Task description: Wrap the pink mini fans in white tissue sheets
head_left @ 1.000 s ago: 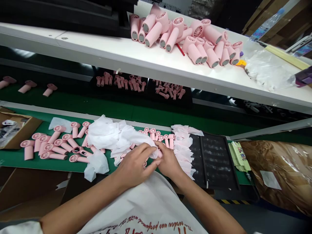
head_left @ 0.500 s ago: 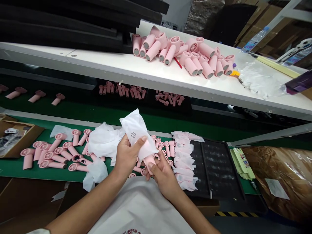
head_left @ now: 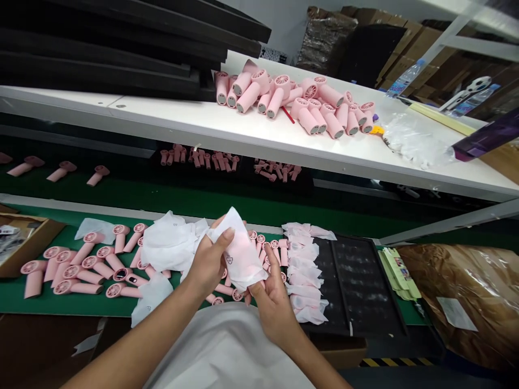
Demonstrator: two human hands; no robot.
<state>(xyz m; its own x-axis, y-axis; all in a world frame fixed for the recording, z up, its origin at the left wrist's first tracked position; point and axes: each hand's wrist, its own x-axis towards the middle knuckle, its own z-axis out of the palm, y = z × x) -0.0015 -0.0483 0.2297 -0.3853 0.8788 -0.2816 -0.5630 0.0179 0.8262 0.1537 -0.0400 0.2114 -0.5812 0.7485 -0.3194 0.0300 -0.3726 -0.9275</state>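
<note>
I read my left hand [head_left: 206, 265] closed around a white wrapping sleeve [head_left: 243, 265], with a pink hand fan [head_left: 237, 240] showing through it, held above the green bench mat [head_left: 60, 307]. My right hand [head_left: 275, 316] stands part open, fingers against the sleeve's lower edge.

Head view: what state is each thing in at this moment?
Left hand: gripping the white wrap.
Right hand: open, supporting the wrap from below.
White wrap: around a pink fan.
Wrapped fans: stacked in a column.
Loose pink fans: unwrapped, lying down.
Shelf fans: unwrapped, heaped.
</note>
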